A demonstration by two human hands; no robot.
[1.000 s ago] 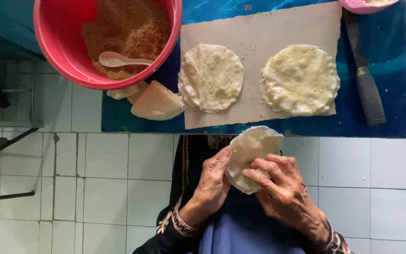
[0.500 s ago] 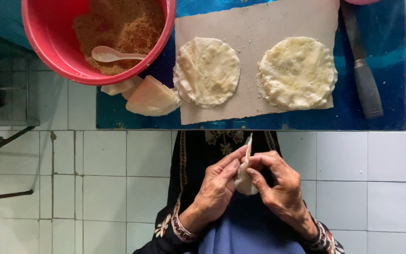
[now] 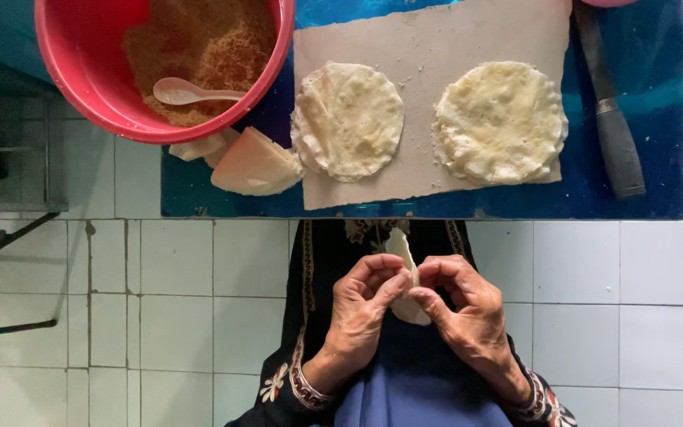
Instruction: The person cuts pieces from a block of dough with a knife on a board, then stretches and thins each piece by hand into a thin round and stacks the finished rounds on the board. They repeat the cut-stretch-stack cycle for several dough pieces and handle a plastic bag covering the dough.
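Note:
My left hand (image 3: 361, 304) and my right hand (image 3: 464, 312) pinch a thin, pale dough wrapper (image 3: 405, 273) between their fingertips, folded nearly edge-on over my lap. Ahead on a low blue table (image 3: 642, 207) lies a beige board (image 3: 436, 47) with two stacks of round wrappers, one on the left (image 3: 348, 120) and one on the right (image 3: 500, 121). A red bowl (image 3: 81, 87) of brown crumbly filling with a white spoon (image 3: 191, 93) sits at the table's left end. Folded wrappers (image 3: 254, 166) lie beside the bowl.
A dark-handled knife (image 3: 609, 119) lies along the table's right side. White floor tiles (image 3: 199, 316) surround my dark embroidered sleeves and blue lap cloth. A dark metal frame (image 3: 1, 237) stands at the far left.
The wrapper was spread open in my hands a second ago; both hands have since folded it together and now pinch it along its edge.

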